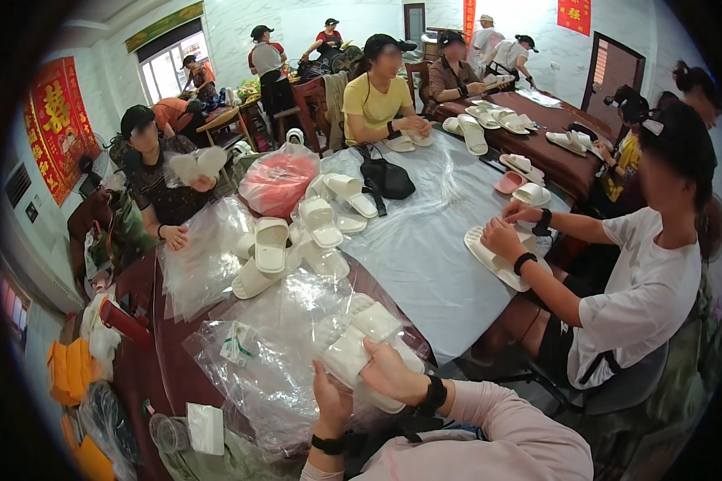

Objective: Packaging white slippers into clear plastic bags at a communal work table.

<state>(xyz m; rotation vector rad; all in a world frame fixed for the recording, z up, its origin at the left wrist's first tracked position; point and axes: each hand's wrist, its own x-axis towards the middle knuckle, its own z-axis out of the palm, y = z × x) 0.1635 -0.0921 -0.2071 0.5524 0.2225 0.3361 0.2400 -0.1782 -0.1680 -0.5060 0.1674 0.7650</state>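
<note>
I see a pair of white slippers (346,354) near the bottom middle of the frame, with shiny clear plastic around it. I can't tell if the pair is all the way inside. The right hand (391,373) is grasping the slippers, with its thumb on top. The left hand (333,394) is up against their near edge, but I can't tell if its fingers are squeezing, because some are hidden.

A big clear bag (217,349) lies on the table (413,256), just left of the slippers. More white slippers sit in a pile (270,244) in the middle of the frame. Behind the pile is a round pinkish-red bundle (279,183) in clear wrap, and a floppy black bag (387,175) is to its right.

On the right side, a person in a white shirt (642,297) has both hands at another white slipper (489,255). Over on the left, a person in a dark top (156,180) holds up a wrapped white pair (195,167).
</note>
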